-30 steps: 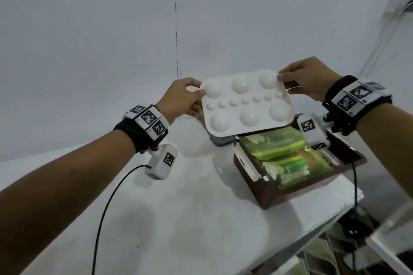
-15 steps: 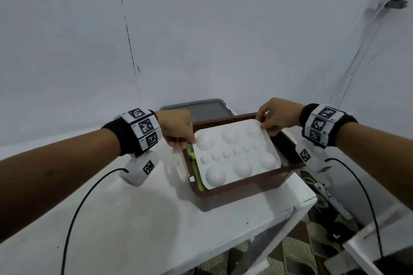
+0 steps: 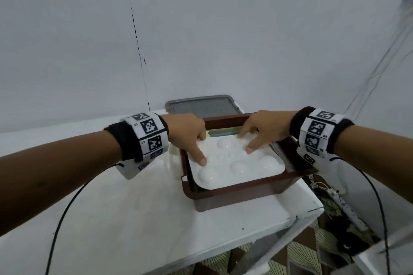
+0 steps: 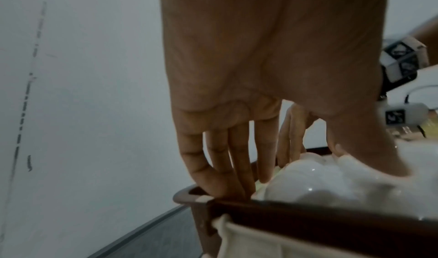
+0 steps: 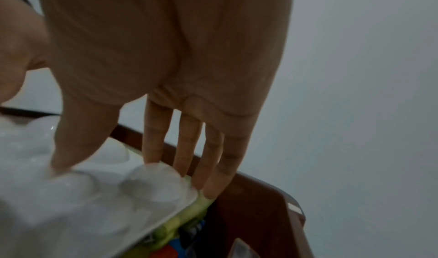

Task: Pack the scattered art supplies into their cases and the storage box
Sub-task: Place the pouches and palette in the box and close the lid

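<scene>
no readable text, wristbands [image 3: 152, 134] bear coded squares

plain grey wall [image 3: 223, 29] behind a white table [image 3: 134, 219].

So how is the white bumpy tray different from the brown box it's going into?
The white palette is glossy and covered in round bumps; the brown storage box has plain smooth walls. The palette is flat and thin; the box is deep. The palette lies inside on top of the green supplies; the box stands on the table. Both are rectangular with rounded corners.
</scene>
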`<action>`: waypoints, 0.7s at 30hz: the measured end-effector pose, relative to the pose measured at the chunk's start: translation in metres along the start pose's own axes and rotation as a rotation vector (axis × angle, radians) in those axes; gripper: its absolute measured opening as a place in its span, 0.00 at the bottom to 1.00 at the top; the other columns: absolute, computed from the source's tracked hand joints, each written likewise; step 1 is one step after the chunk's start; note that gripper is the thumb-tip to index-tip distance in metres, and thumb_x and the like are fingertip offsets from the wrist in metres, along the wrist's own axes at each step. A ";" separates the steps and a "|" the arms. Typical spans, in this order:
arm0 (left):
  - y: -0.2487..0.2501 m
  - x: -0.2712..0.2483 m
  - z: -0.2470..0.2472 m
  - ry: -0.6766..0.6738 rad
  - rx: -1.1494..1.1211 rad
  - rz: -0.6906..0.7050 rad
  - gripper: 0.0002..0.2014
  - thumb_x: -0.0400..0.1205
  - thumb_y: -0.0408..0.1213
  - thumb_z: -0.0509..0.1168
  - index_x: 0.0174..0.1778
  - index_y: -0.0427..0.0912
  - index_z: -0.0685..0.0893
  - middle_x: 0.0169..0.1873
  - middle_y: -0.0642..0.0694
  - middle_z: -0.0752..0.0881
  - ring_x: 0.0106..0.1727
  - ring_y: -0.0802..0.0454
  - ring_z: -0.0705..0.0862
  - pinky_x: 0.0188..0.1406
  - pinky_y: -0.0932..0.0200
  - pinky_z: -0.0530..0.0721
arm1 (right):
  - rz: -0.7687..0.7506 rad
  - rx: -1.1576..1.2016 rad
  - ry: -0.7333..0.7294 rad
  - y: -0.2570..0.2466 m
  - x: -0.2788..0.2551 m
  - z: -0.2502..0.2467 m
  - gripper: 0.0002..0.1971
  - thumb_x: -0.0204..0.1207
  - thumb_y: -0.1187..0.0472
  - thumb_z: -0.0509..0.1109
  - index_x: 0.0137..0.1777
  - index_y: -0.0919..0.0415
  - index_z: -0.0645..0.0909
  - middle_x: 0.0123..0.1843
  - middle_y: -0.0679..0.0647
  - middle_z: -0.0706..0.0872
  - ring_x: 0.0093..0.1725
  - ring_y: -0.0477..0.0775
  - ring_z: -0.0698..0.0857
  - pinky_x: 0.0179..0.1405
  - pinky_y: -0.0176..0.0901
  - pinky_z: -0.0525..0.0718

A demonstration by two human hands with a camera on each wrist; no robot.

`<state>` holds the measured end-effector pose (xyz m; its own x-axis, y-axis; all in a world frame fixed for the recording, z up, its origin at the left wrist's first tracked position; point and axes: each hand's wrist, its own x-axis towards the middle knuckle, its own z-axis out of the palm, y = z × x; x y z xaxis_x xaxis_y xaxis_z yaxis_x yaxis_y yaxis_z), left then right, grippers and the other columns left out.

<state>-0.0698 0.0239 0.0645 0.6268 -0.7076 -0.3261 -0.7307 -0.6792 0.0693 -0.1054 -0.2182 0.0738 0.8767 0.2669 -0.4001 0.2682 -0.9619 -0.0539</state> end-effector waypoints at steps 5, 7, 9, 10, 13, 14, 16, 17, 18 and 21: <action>0.004 0.008 0.011 0.016 0.096 -0.007 0.35 0.67 0.68 0.72 0.63 0.48 0.81 0.52 0.54 0.80 0.54 0.52 0.78 0.54 0.55 0.81 | -0.058 -0.111 -0.006 0.001 0.006 0.009 0.28 0.70 0.38 0.75 0.68 0.47 0.82 0.62 0.46 0.83 0.58 0.49 0.80 0.59 0.42 0.76; 0.006 0.010 0.012 0.033 0.158 -0.007 0.34 0.67 0.69 0.71 0.58 0.46 0.81 0.50 0.53 0.79 0.53 0.50 0.79 0.54 0.50 0.83 | -0.076 -0.163 0.030 -0.001 0.008 0.012 0.27 0.72 0.38 0.74 0.68 0.49 0.82 0.64 0.46 0.82 0.61 0.51 0.79 0.59 0.42 0.74; 0.008 0.009 0.012 0.041 0.172 -0.019 0.33 0.67 0.68 0.72 0.57 0.46 0.80 0.49 0.52 0.79 0.53 0.50 0.79 0.53 0.49 0.83 | -0.083 -0.163 0.076 0.000 0.007 0.012 0.27 0.72 0.38 0.74 0.68 0.49 0.82 0.65 0.46 0.82 0.62 0.50 0.79 0.62 0.44 0.76; 0.007 0.008 0.011 0.047 0.160 -0.020 0.34 0.67 0.68 0.73 0.58 0.46 0.80 0.49 0.52 0.78 0.53 0.50 0.78 0.54 0.50 0.82 | -0.079 -0.125 0.096 0.001 0.005 0.011 0.28 0.71 0.37 0.74 0.68 0.49 0.81 0.65 0.45 0.82 0.62 0.49 0.79 0.63 0.45 0.77; 0.003 0.005 0.006 0.093 0.065 -0.023 0.34 0.68 0.68 0.71 0.62 0.48 0.79 0.47 0.56 0.76 0.52 0.53 0.76 0.52 0.56 0.78 | -0.042 0.089 0.187 0.012 -0.011 0.002 0.25 0.72 0.39 0.75 0.67 0.46 0.82 0.62 0.43 0.82 0.59 0.47 0.80 0.62 0.44 0.79; 0.000 0.005 0.006 0.136 0.025 -0.027 0.32 0.70 0.67 0.70 0.62 0.49 0.80 0.45 0.58 0.76 0.50 0.55 0.75 0.49 0.58 0.76 | -0.022 0.116 0.237 0.018 -0.017 -0.001 0.22 0.74 0.41 0.74 0.66 0.48 0.82 0.61 0.44 0.83 0.58 0.47 0.81 0.60 0.42 0.78; -0.009 0.003 0.007 0.233 -0.027 -0.040 0.24 0.76 0.62 0.68 0.59 0.48 0.81 0.38 0.61 0.75 0.44 0.56 0.74 0.39 0.61 0.71 | 0.059 0.081 0.325 0.036 -0.028 -0.006 0.18 0.78 0.47 0.72 0.65 0.52 0.83 0.60 0.50 0.84 0.57 0.50 0.81 0.55 0.39 0.75; -0.013 0.003 0.009 0.274 -0.046 -0.052 0.20 0.78 0.59 0.67 0.57 0.47 0.82 0.36 0.62 0.75 0.43 0.56 0.75 0.37 0.61 0.69 | 0.115 0.047 0.351 0.046 -0.031 -0.005 0.16 0.79 0.50 0.71 0.64 0.54 0.83 0.61 0.52 0.84 0.58 0.52 0.80 0.54 0.39 0.73; -0.017 0.003 0.010 0.304 -0.070 -0.064 0.17 0.80 0.56 0.66 0.56 0.47 0.82 0.36 0.62 0.75 0.43 0.55 0.76 0.37 0.62 0.69 | 0.172 0.022 0.364 0.056 -0.034 -0.003 0.15 0.80 0.52 0.70 0.64 0.55 0.83 0.62 0.54 0.83 0.59 0.53 0.80 0.54 0.40 0.73; -0.021 0.004 0.014 0.357 -0.131 -0.086 0.14 0.81 0.52 0.66 0.55 0.46 0.84 0.39 0.58 0.77 0.46 0.55 0.77 0.43 0.62 0.69 | 0.311 0.040 0.334 0.077 -0.035 0.010 0.16 0.80 0.54 0.71 0.66 0.56 0.81 0.65 0.56 0.82 0.60 0.54 0.80 0.58 0.43 0.76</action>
<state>-0.0563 0.0380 0.0491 0.7561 -0.6543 0.0112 -0.6448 -0.7419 0.1838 -0.1197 -0.3021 0.0747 0.9956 -0.0370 -0.0865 -0.0385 -0.9991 -0.0162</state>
